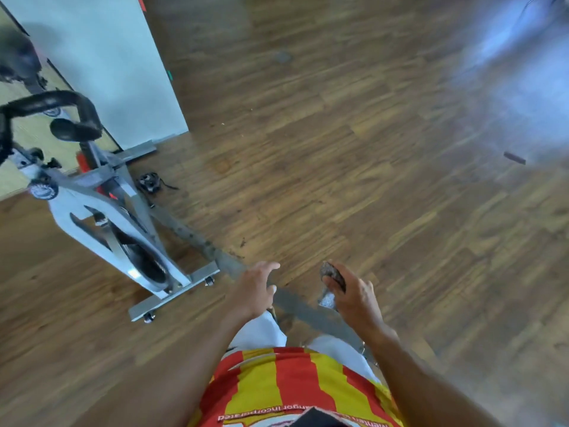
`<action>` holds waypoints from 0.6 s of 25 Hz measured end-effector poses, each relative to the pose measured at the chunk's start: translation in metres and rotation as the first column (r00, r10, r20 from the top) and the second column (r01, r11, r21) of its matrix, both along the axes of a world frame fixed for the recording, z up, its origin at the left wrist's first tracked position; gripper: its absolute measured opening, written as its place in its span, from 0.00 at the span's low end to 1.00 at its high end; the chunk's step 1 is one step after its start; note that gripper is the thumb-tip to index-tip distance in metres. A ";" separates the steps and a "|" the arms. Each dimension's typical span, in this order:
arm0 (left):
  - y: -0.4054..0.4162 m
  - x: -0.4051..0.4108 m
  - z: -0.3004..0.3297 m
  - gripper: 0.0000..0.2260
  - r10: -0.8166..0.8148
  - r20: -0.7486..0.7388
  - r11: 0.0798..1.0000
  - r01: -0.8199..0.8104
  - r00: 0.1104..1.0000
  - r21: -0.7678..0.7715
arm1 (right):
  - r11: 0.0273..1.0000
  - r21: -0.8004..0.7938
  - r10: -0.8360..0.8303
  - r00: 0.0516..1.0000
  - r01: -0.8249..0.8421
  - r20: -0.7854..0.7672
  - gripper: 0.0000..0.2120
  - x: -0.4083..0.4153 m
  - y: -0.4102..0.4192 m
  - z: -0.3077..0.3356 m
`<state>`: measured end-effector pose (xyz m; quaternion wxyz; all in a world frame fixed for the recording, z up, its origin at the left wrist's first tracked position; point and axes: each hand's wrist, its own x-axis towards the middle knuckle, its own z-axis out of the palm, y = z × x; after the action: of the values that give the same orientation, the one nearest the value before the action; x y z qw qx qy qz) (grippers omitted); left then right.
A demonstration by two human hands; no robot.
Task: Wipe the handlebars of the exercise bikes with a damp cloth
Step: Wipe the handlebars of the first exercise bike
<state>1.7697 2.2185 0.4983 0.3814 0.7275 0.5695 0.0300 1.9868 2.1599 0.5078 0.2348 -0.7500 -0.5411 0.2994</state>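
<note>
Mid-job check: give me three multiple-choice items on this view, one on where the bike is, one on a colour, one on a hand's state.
1. The exercise bike stands:
A. at left
B. at right
C. behind the person

2. The handlebars are:
A. white
B. black
C. red

3. The right hand:
A. is open and bare
B. grips the handlebars
C. holds a dark cloth

Answers:
1 A, the grey frame fills the left side.
2 B, the curved bars show black.
3 C, the fingers curl round the cloth; the left hand holds nothing.

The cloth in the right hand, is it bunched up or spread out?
Bunched up. The cloth is a dark wad that the right hand grips, with a little hanging below.
</note>
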 end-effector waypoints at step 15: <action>0.228 0.015 0.010 0.22 0.499 -0.083 0.867 -0.498 0.863 0.033 | 0.893 0.024 0.450 0.891 -0.449 -0.067 0.17 0.013 0.343 0.004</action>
<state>1.7846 2.4469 0.5087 0.3315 0.5583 0.7541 0.0982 1.9993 2.5033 0.5115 0.1811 -0.5927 -0.6922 0.3699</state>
